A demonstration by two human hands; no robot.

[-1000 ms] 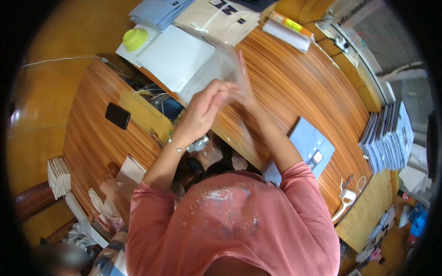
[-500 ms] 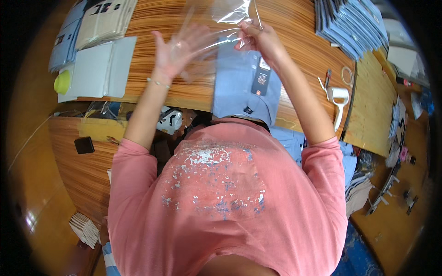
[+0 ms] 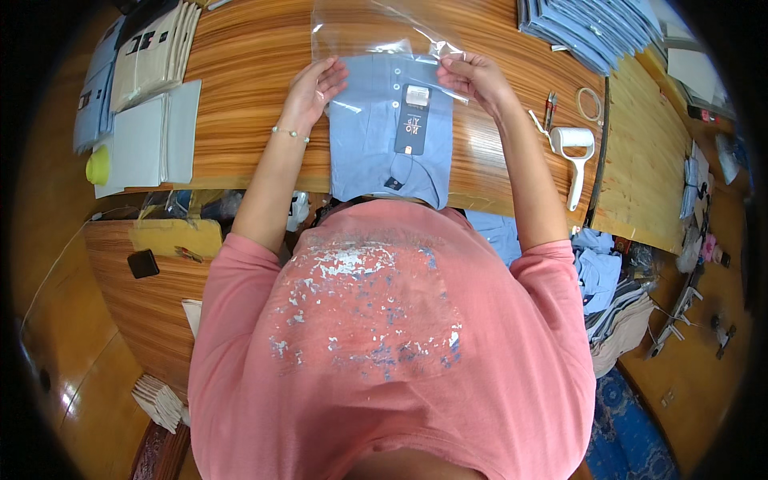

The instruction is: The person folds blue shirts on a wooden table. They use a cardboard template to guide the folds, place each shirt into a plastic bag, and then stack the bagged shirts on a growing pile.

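Observation:
A folded light blue shirt (image 3: 364, 140) lies on the wooden table in front of me, with white buttons and a dark hang tag (image 3: 411, 132) on a cord. A clear plastic bag (image 3: 368, 28) extends over its far end. At the shirt's far right corner, my right hand (image 3: 476, 78) pinches the bag's edge. My left hand (image 3: 312, 92) is at the far left corner, fingers curled over the bag's edge against the shirt. The thin film makes it hard to tell how far the shirt is inside.
Blue folded garments (image 3: 592, 36) are piled at the far right. Nearer are a white lint roller (image 3: 574, 152), red-handled pliers (image 3: 550, 108) and a tape ring (image 3: 589, 104). Packed beige garments (image 3: 152, 56), white sheets (image 3: 140, 144) and a yellow-green round object (image 3: 98, 166) occupy the left.
My left hand, spread and blurred by motion before, has come to the shirt's far left corner with curled fingers. The bag has spread wider across the shirt's far end.

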